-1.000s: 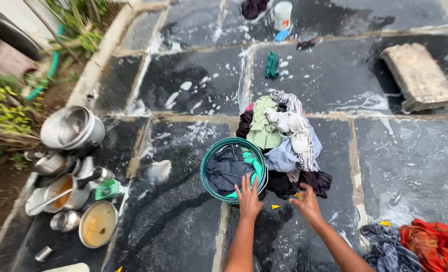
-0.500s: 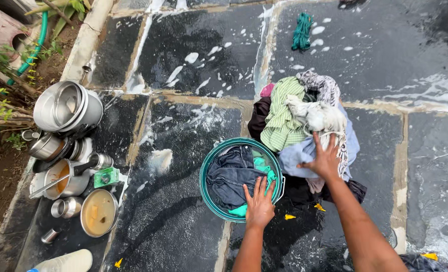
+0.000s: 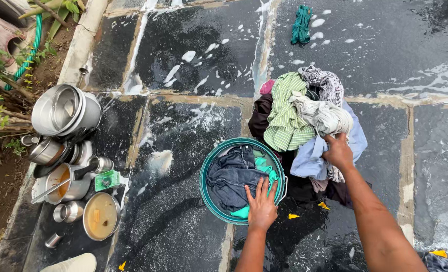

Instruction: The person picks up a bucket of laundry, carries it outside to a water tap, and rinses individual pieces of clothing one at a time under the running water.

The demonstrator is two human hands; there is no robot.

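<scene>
My left hand [image 3: 262,209] rests open on the tub [image 3: 207,187] rim; beside it, my right hand [image 3: 339,151] grips the clothes pile [image 3: 299,118].

Small green packet [image 3: 106,180] beside steel pots [image 3: 65,112]

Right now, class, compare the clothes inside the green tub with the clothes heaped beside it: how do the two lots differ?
The clothes in the green tub are few, dark blue and teal, lying flat within the tub's rim; the heap beside it is larger, piled high on the wet stone floor, with striped green, white and pale blue pieces. The left hand presses flat on the tub's clothes; the right hand has a grip on the heap. Both are crumpled laundry.
</scene>
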